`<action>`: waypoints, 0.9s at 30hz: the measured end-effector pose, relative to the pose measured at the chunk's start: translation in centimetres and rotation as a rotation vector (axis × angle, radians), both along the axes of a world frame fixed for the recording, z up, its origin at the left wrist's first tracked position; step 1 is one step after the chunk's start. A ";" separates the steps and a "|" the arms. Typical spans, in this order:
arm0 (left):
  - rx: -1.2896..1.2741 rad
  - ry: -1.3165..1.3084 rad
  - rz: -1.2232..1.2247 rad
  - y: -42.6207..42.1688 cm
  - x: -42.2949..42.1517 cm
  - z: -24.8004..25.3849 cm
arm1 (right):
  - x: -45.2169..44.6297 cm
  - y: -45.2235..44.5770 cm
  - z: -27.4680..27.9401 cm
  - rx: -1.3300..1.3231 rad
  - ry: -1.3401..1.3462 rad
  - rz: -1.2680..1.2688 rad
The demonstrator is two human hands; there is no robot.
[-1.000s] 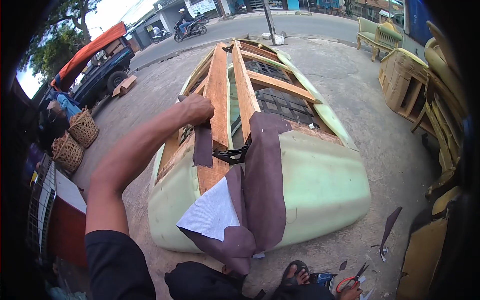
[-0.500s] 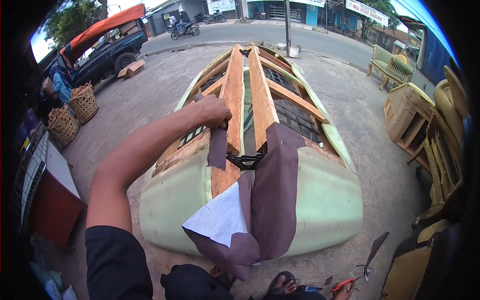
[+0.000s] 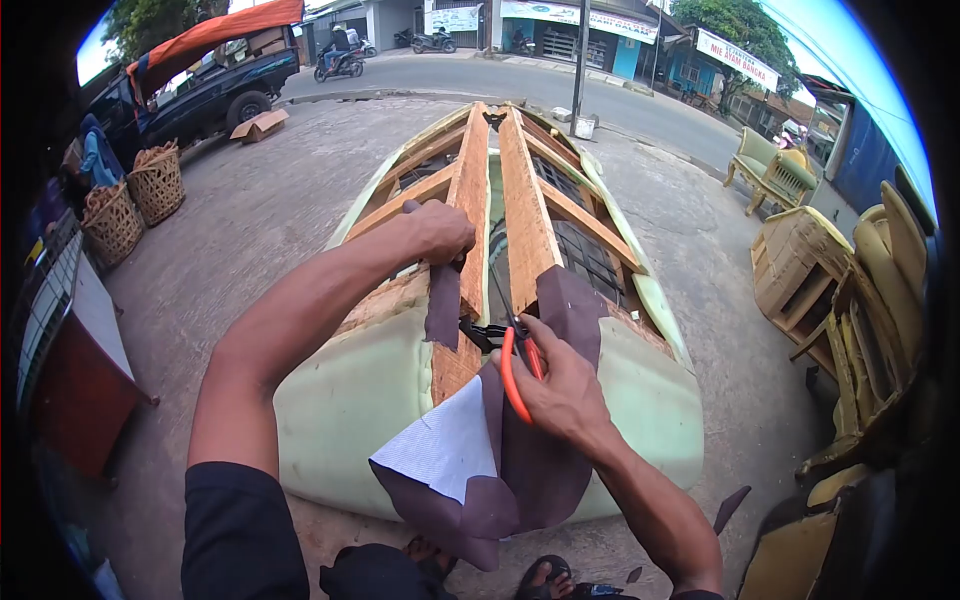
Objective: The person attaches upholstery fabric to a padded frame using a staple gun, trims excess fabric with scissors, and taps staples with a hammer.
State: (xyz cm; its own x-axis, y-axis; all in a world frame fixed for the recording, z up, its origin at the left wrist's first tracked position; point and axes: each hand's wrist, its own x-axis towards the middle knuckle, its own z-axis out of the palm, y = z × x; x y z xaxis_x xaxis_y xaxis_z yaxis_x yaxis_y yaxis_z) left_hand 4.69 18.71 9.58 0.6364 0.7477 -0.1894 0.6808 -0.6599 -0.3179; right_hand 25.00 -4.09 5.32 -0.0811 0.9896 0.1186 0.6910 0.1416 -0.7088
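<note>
A large furniture frame with pale green foam (image 3: pixel 335 395) and bare wooden beams (image 3: pixel 522 215) stretches out in front of me. My left hand (image 3: pixel 440 232) is closed on a dark purple fabric strip (image 3: pixel 443 310), its lower end hanging over the left beam. Red-handled scissors (image 3: pixel 510 370) are held in my right hand (image 3: pixel 565 390), their blades pointing up and away along the gap between the beams. Dark purple fabric (image 3: pixel 540 470) drapes over the near end, beneath my right hand. One flap is folded back, showing its whitish underside (image 3: pixel 440 440).
Gilded chair frames (image 3: pixel 870 340) and a wooden carcass (image 3: pixel 800 260) stand at right. On the left are a red cabinet (image 3: pixel 80 400), woven baskets (image 3: pixel 157 185) and a person in blue. A dark scrap (image 3: pixel 732 508) lies on the ground. A truck (image 3: pixel 220 85) and road are beyond.
My right hand has come up from low at the right with the scissors, to the gap between the beams. My left hand keeps its grip on the strip. The view has shifted slightly.
</note>
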 end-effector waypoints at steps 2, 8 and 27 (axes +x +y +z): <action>-0.004 -0.007 0.029 0.1 0.5 0.4 | -3.4 2.0 1.0 -0.163 -0.115 -0.034; 0.025 -0.023 0.019 -0.6 1.1 0.1 | -6.2 6.9 -0.6 -0.275 -0.191 -0.033; 0.025 -0.122 -0.023 -2.2 1.1 0.1 | -8.4 10.8 -3.7 -0.362 0.014 -0.026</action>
